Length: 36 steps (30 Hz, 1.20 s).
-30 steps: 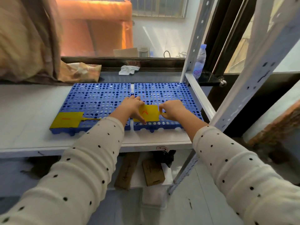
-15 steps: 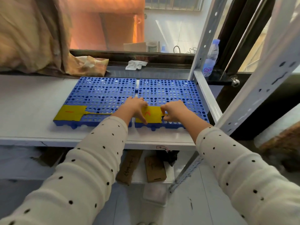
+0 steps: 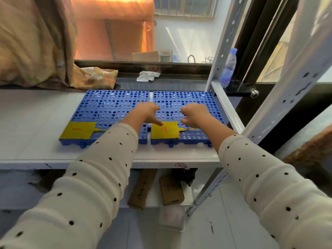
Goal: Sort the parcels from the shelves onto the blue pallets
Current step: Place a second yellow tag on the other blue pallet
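While both pallets are sitting bare except for yellow tags, left hand [image 3: 146, 114] and right hand [image 3: 195, 114] are hovering loosely curled, holding nothing, over the right blue pallet [image 3: 185, 97]. Parcels [image 3: 171, 190] are waiting on the shelf below it, so I'm guessing reaching down comes next.

"Gan…" on water bottle [image 3: 227, 69] label

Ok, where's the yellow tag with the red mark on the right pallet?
In the head view, yellow tag lies on the right blue pallet's near-left corner, under the left hand.
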Motion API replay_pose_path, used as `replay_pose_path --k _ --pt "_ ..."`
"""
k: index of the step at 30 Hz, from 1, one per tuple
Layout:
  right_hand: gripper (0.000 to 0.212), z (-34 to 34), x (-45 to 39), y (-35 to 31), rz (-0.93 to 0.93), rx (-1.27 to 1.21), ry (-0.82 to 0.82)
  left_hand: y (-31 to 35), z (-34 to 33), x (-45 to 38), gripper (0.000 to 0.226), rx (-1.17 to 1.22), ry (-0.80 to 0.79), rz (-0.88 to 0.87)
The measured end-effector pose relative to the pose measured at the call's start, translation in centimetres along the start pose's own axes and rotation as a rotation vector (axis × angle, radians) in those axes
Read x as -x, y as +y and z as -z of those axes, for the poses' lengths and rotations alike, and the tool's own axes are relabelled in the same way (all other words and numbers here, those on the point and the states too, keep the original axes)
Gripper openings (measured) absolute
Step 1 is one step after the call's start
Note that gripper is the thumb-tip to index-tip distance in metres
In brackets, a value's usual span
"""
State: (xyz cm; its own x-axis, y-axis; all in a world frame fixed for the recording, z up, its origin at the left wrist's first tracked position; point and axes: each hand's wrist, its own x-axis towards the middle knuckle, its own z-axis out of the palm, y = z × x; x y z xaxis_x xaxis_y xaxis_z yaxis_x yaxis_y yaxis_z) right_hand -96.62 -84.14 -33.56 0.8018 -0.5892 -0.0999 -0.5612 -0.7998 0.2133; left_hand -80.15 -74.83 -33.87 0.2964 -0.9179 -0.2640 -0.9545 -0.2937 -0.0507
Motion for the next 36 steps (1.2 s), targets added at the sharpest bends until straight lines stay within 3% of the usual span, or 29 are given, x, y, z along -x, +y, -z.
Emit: replay_pose_path --k 7,23,36 --pt "0.049 4.7 1.7 -1.3 -0.125 -0.039 0.096 0.5 3.0 2.1 0.052 -0.134 0.14 0.044" --pt "0.06 18.4 17.0 -5.3 -0.121 0.026 0.44 3.7 12.9 21.2 0.047 -0.214 0.447 0.234" --pt "0.052 24.1 28.3 -11.6 -0.181 0.063 0.532 3.5 15.2 34.4 0.047 -0.288 0.576 0.257"
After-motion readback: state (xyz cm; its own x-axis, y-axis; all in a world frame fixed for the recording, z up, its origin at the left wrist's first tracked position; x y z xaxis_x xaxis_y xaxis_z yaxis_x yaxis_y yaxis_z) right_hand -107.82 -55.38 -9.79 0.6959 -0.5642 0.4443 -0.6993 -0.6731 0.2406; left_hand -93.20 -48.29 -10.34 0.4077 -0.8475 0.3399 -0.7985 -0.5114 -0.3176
